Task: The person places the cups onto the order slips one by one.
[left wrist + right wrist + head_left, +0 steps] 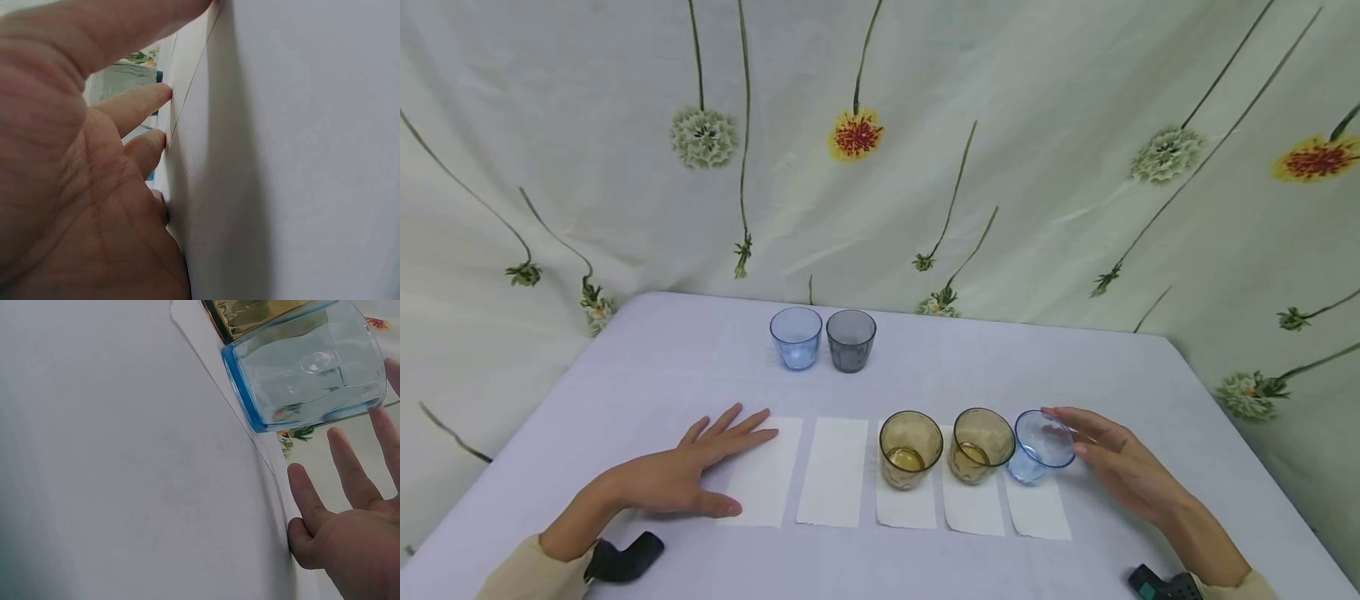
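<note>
My right hand (1123, 462) is beside a clear blue glass (1043, 442), its thumb and index fingertip right at the rim. In the right wrist view its fingers are spread and fairly straight, near the glass's (306, 369) side. That glass stands upright on the rightmost white paper strip (1039, 512). Left of it, two amber glasses (911, 442) stand upright on strips of their own. My left hand (681, 475) lies palm down with fingers spread, fingertips over the leftmost strip (760, 492). The left wrist view shows its palm (94, 187) close over the white surface.
Farther back on the white-covered table (700, 367) stand another blue glass (796, 337) and a grey glass (851, 342), side by side. A bare paper strip (832, 475) lies between the leftmost one and the amber glasses. Behind the table hangs a flower-printed cloth (1037, 100).
</note>
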Motion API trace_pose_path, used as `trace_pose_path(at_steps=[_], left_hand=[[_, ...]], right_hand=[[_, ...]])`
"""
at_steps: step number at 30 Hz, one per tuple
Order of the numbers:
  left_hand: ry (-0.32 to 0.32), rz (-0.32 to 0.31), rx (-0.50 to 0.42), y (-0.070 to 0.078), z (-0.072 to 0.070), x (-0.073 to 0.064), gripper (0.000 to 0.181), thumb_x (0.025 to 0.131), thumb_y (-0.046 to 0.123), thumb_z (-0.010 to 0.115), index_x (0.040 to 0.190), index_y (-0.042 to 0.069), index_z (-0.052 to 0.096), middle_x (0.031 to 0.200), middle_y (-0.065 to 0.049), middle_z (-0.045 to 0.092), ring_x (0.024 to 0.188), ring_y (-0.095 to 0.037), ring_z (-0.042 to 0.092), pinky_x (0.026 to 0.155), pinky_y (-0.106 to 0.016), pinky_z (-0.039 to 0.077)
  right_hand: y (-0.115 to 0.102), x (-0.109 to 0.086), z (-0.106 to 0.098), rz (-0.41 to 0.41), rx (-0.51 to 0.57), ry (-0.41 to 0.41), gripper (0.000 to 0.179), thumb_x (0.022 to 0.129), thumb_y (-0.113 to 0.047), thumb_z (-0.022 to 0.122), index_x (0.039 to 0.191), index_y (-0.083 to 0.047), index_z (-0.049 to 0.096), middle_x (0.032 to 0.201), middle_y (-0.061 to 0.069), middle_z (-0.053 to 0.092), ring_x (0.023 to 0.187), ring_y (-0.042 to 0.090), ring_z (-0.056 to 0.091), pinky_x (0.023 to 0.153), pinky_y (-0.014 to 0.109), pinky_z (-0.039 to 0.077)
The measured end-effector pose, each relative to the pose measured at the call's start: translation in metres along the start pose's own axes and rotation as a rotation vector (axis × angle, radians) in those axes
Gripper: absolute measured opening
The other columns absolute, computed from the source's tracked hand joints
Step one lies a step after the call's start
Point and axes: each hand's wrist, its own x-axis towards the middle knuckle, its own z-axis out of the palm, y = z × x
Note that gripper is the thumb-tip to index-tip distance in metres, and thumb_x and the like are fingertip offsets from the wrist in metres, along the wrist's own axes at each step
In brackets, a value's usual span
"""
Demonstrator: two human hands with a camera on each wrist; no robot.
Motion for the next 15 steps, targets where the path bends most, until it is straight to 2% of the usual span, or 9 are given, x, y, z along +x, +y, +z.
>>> trace_pose_path(at_steps=[4, 9, 15], left_hand=[[0.000, 0.008, -0.023, -0.0027, 0.0012, -0.0014, 0.084, 0.085, 0.035, 0.077, 0.157, 0.023, 0.034, 0.169, -0.016, 0.008, 0.150, -0.047, -0.019, 0.109, -0.070, -0.023], [-0.001, 0.013, -0.052, -0.0041, 0.0023, -0.0019, 0.084, 0.086, 0.035, 0.076, 0.157, 0.023, 0.033, 0.169, -0.015, 0.007, 0.151, -0.042, -0.021, 0.111, -0.060, -0.028], [0.003, 0.011, -0.019, -0.0017, 0.0005, 0.0009, 0.085, 0.086, 0.037, 0.076, 0.157, 0.023, 0.033, 0.169, -0.014, 0.008, 0.150, -0.048, -0.018, 0.111, -0.066, -0.024]], right_hand=[[0.0015, -0.0006, 0.0001, 0.013, -0.002, -0.010, 0.049, 0.103, 0.008, 0.038, 0.152, 0.001, 0.036, 0.154, -0.005, 0.048, 0.142, 0.000, 0.038, 0.109, 0.011, 0.031], [0.0017, -0.0010, 0.0006, 0.010, -0.001, -0.021, 0.050, 0.103, 0.007, 0.038, 0.152, 0.000, 0.036, 0.154, -0.005, 0.048, 0.143, 0.000, 0.037, 0.109, 0.011, 0.030], [-0.0014, -0.0009, -0.0011, 0.017, -0.006, -0.023, 0.050, 0.103, 0.006, 0.038, 0.153, 0.000, 0.034, 0.155, -0.006, 0.047, 0.143, 0.000, 0.037, 0.108, 0.010, 0.031]])
